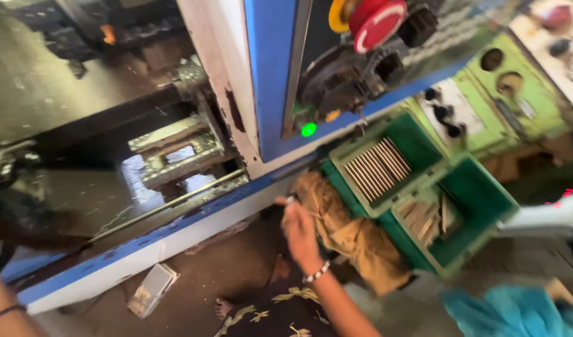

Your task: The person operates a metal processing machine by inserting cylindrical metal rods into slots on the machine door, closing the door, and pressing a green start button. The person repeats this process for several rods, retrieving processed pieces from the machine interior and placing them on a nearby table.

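Just right hand (301,234) beside cloth (349,234) (touching)

Red round button (377,24) and green lamp (308,129) on the blue-white machine (267,75); green trays (480,200) of metal strips (377,168).

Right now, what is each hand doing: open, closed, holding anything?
Left hand: out of view; only the forearm with a dark band shows at the lower left edge.
Right hand: fingers closed on a small object, too blurred to identify, beside the tan cloth.
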Demonstrator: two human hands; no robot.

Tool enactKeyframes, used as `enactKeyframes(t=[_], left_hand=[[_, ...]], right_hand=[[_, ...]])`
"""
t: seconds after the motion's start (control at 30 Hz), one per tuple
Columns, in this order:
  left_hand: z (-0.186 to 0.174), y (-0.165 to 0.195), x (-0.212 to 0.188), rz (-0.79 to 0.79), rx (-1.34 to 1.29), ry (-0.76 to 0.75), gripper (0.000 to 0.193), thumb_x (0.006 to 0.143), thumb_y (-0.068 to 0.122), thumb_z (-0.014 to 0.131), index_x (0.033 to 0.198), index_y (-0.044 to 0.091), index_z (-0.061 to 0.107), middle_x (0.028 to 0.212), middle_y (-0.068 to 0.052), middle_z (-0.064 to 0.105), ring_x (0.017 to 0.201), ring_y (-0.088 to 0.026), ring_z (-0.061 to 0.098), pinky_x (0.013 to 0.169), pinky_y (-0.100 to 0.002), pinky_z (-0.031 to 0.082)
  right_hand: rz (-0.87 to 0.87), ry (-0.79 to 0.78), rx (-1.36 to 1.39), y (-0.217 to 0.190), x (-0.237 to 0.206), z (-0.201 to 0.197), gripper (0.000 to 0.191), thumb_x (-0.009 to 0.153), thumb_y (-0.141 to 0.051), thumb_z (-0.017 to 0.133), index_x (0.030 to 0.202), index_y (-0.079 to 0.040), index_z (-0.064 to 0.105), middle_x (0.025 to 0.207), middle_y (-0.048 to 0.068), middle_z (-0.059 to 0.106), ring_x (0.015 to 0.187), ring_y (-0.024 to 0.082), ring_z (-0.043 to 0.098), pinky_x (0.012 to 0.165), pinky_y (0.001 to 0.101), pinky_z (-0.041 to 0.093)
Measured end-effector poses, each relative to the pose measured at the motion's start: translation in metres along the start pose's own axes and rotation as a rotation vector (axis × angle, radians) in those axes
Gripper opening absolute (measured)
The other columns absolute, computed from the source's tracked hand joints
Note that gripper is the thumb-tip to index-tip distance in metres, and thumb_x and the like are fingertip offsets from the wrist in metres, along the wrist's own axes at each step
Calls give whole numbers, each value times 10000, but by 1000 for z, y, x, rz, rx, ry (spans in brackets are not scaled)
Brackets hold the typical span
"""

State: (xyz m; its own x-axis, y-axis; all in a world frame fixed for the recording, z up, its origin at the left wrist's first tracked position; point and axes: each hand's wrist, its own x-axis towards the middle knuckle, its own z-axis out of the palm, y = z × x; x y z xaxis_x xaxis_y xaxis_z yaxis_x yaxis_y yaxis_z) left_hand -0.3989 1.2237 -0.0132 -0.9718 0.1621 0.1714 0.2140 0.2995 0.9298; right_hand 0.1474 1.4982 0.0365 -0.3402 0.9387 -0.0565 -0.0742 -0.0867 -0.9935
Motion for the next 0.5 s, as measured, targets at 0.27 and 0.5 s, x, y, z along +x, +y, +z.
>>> enactKeyframes(t=[0.27, 0.5], left_hand=[[76, 49, -38, 290, 58, 157, 86, 978, -25, 651, 1015, -97, 625, 992, -148, 719, 856, -196, 708, 771, -325, 564], [178, 95, -124, 312, -78, 27, 376, 1013, 20, 720, 1264, -93, 464, 1104, -158, 664, 993, -222, 673, 925, -370, 545]], right_hand=[[-65, -491, -251, 4, 16, 21, 339, 1071, -326, 533, 1177, -46, 692, 655, -40, 491, 599, 54, 457, 536, 272, 400], [129, -339, -62, 8, 38, -3, 442, 1082, -425, 468, 1109, -48, 697, 689, -45, 475, 637, 54, 444, 583, 239, 389]])
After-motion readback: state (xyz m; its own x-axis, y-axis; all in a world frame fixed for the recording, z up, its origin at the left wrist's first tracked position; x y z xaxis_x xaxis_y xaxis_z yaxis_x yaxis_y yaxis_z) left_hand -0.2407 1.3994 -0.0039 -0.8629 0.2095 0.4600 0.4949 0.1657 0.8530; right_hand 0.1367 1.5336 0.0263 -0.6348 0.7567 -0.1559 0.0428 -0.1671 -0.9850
